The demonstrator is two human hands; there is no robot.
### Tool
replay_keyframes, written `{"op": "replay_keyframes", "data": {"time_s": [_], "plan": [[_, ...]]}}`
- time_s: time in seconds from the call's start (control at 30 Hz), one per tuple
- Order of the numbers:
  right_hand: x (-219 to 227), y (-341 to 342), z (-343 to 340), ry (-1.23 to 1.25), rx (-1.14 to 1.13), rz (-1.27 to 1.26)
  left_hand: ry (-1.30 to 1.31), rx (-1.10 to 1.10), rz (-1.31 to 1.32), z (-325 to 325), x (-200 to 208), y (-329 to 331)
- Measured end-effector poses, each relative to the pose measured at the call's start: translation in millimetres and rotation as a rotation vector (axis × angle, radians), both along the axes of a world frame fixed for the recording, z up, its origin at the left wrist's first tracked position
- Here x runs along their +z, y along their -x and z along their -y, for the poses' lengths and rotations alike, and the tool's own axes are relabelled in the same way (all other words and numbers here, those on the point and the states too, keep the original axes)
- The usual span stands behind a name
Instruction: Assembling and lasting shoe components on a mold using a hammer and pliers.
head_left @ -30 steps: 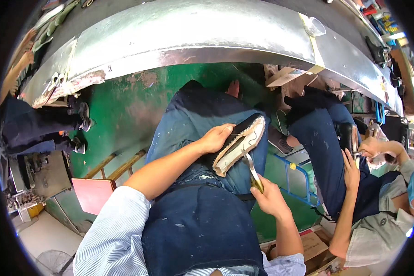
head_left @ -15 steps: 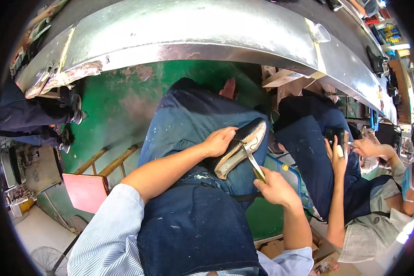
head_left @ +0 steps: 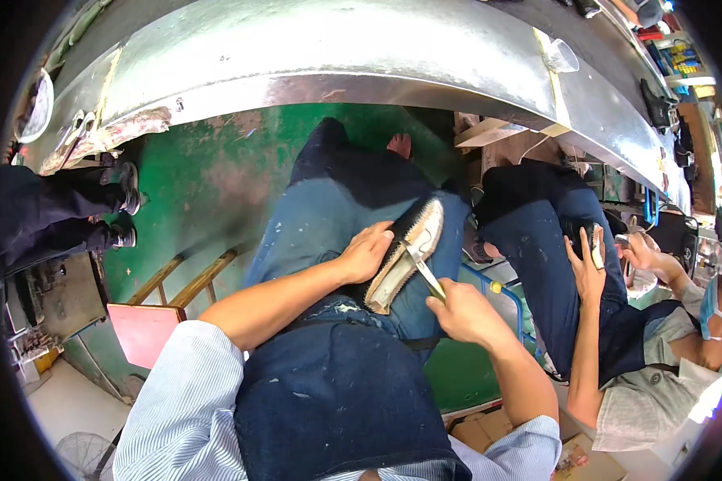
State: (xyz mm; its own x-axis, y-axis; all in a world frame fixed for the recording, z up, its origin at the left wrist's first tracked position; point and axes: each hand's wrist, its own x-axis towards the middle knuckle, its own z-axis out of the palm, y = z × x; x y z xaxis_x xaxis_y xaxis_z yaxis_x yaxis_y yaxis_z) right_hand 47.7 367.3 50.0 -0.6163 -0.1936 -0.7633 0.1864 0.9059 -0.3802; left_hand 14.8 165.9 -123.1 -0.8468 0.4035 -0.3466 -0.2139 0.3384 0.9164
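An unfinished black shoe (head_left: 425,231) rests on my thigh, its pale underside turned up toward me and ringed by a jagged, pleated edge. My left hand (head_left: 367,255) is closed around the black upper on the shoe's left side. In my right hand (head_left: 467,311) is a slim metal hand tool (head_left: 425,274) with a yellowish handle; its exact kind is unclear. The tool's head touches or lies just over the middle of the underside. My right fingers wrap the handle, and the far side of the left-hand grip is hidden.
A long metal bench (head_left: 321,56) curves across the front, with a clear plastic cup (head_left: 561,56) on it. To my left stands a stool with a pink seat (head_left: 144,330). At my right, a seated co-worker (head_left: 586,276) holds another shoe. Someone's legs (head_left: 64,208) show at far left.
The shoe has rolled so its underside faces up more fully. My left hand has shifted slightly left and down, and my right hand with the tool slightly left.
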Motion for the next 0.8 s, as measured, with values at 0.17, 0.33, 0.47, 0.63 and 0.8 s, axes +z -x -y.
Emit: {"op": "replay_keyframes", "data": {"time_s": [0.17,0.33,0.47,0.63,0.8], "plan": [[-32,-12,23,0.183,-0.209,-0.280,-0.409,0.171,0.305,16,24,-1],[-50,-31,46,0.332,-0.559,-0.268,-0.523,0.124,0.401,16,40,17],[-42,-20,14,0.404,-0.691,0.199,-0.309,0.143,0.213,7,39,21],[-30,18,-6,-0.047,0.168,-0.704,0.072,0.174,-0.041,-1,42,9],[-35,54,-9,0.227,-0.243,0.049,0.144,0.230,-0.143,-4,50,5]]}}
